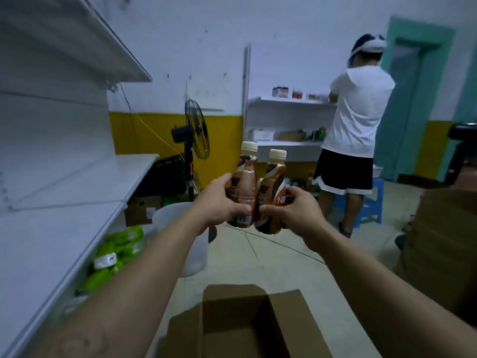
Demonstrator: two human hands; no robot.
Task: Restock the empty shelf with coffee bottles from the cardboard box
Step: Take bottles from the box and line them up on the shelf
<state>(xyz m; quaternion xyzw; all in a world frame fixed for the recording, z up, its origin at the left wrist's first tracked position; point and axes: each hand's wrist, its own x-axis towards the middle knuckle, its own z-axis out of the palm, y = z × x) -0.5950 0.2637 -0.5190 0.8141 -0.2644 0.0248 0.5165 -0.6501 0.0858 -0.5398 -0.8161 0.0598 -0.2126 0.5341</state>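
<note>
Aloft, the left grip (219, 201) clasps one coffee bottle (244, 177), the right grip (298, 211) a second bottle (271, 184), touching, beyond the cardboard box (291, 321), beside the shelf (64, 228).

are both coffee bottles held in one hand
No, the left hand grips the left bottle and the right hand grips the right bottle.

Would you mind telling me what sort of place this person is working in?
Likely a small shop or its stockroom: bare white shelves on the left, an open cardboard box below, coffee bottles held up, and another person at a far shelf.
</note>
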